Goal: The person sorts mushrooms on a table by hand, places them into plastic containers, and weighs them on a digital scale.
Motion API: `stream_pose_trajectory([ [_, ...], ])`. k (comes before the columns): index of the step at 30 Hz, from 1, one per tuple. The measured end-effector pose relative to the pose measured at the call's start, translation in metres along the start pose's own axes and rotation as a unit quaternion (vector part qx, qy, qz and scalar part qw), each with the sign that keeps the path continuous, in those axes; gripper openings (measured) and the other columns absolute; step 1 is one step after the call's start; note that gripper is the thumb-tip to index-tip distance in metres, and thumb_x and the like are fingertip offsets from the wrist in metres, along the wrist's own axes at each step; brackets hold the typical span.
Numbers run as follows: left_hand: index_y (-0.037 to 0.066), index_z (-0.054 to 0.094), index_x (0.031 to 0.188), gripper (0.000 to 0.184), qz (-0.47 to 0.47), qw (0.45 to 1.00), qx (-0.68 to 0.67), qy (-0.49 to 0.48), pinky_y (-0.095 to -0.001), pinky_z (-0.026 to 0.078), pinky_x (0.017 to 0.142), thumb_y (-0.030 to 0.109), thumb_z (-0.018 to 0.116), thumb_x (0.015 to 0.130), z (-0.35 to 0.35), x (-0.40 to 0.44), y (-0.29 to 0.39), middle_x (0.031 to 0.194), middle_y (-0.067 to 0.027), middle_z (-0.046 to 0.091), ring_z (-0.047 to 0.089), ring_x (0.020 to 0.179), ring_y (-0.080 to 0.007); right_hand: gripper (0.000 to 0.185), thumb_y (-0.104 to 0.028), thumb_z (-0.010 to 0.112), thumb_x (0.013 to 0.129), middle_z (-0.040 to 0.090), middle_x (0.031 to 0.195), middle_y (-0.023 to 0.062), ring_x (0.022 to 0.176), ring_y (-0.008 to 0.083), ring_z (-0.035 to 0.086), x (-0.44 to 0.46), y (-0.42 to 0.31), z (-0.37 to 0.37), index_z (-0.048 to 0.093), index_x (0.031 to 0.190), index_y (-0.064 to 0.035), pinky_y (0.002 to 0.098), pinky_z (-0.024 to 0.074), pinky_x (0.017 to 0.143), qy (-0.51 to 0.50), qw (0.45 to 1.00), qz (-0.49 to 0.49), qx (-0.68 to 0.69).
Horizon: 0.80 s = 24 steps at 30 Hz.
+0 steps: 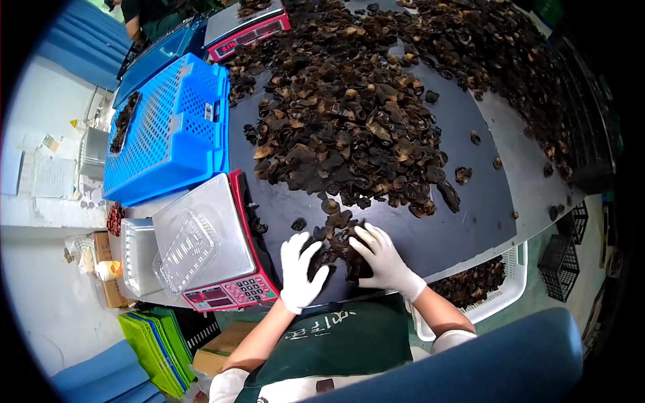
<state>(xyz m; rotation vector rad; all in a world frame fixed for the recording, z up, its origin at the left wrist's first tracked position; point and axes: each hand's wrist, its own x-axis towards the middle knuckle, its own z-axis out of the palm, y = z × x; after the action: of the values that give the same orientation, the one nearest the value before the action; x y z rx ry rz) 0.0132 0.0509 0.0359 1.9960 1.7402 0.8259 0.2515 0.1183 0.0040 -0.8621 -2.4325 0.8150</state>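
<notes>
Both hands wear white gloves and are at the table's near edge, on either side of a small heap of dried wood ear mushrooms [339, 235]. My left hand [299, 270] touches the heap's left side, thumb and fingers apart. My right hand [386, 260] lies against its right side, fingers spread over the pieces and partly hiding them. Beyond my hands, a large pile of dark brown wood ear mushrooms [349, 127] covers much of the dark mat [463, 232]. To the left, a red-framed scale [208, 258] carries a clear plastic container [188, 248].
A blue perforated crate [168, 131] stands behind the scale. Another scale [248, 37] is at the back. Below the table's right edge, a white basket [517, 282] contains more mushrooms. Stacked clear containers [134, 255] sit left of the scale. Part of another person [144, 17] shows at top left.
</notes>
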Motion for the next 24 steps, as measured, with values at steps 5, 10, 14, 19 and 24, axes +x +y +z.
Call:
stream_pose_trajectory([
  [5, 0.004, 0.011, 0.153, 0.126, -0.168, 0.98, 0.073, -0.083, -0.0646, 0.01, 0.112, 0.052, 0.084, 0.063, 0.015, -0.075, -0.001, 0.153, -0.0366, 0.003, 0.01, 0.141, -0.0535, 0.111, -0.053, 0.085, 0.055, 0.025, 0.148, 0.0293, 0.137, 0.0517, 0.022, -0.045, -0.006, -0.005, 0.036, 0.139, 0.0004, 0.0643, 0.0171, 0.111, -0.031, 0.991, 0.104, -0.072],
  [10, 0.001, 0.006, 0.153, 0.135, -0.181, 0.975, 0.123, -0.042, -0.063, 0.008, 0.113, 0.058, 0.084, 0.058, 0.041, -0.056, -0.019, 0.154, -0.0351, -0.001, 0.005, 0.142, -0.0526, 0.119, -0.059, 0.085, 0.054, 0.018, 0.15, 0.0332, 0.139, 0.0556, 0.014, -0.046, -0.024, 0.023, 0.031, 0.141, 0.0009, 0.0702, 0.0117, 0.109, -0.001, 0.989, 0.113, -0.1],
  [14, 0.0, 0.019, 0.151, 0.129, -0.081, 0.995, -0.005, 0.063, -0.0501, 0.017, 0.117, 0.054, 0.087, 0.055, 0.053, 0.003, -0.039, 0.156, -0.0299, 0.009, 0.013, 0.144, -0.0463, 0.119, -0.05, 0.089, 0.048, 0.023, 0.147, 0.0337, 0.136, 0.0552, 0.02, 0.006, -0.015, 0.026, 0.034, 0.14, 0.0019, 0.0661, 0.0167, 0.111, 0.084, 0.985, 0.14, -0.06],
  [19, 0.003, 0.043, 0.142, 0.103, 0.055, 0.993, -0.097, -0.041, -0.0451, 0.031, 0.113, 0.054, 0.083, 0.061, 0.056, 0.068, -0.049, 0.147, -0.0216, 0.041, 0.039, 0.136, -0.039, 0.116, -0.036, 0.091, 0.046, 0.034, 0.143, 0.031, 0.133, 0.0474, 0.034, 0.047, -0.001, 0.019, 0.037, 0.14, 0.0037, 0.054, 0.0278, 0.112, 0.079, 0.994, 0.071, -0.007],
  [24, 0.009, 0.061, 0.125, 0.08, 0.096, 0.977, -0.186, -0.044, -0.0436, 0.041, 0.105, 0.038, 0.088, 0.055, 0.049, 0.041, -0.038, 0.128, -0.0122, 0.06, 0.055, 0.119, -0.0335, 0.092, -0.024, 0.086, 0.055, 0.045, 0.133, 0.0216, 0.123, 0.043, 0.044, 0.032, 0.001, 0.034, 0.044, 0.134, -0.0061, 0.0507, 0.0365, 0.105, 0.075, 0.997, -0.025, 0.024],
])
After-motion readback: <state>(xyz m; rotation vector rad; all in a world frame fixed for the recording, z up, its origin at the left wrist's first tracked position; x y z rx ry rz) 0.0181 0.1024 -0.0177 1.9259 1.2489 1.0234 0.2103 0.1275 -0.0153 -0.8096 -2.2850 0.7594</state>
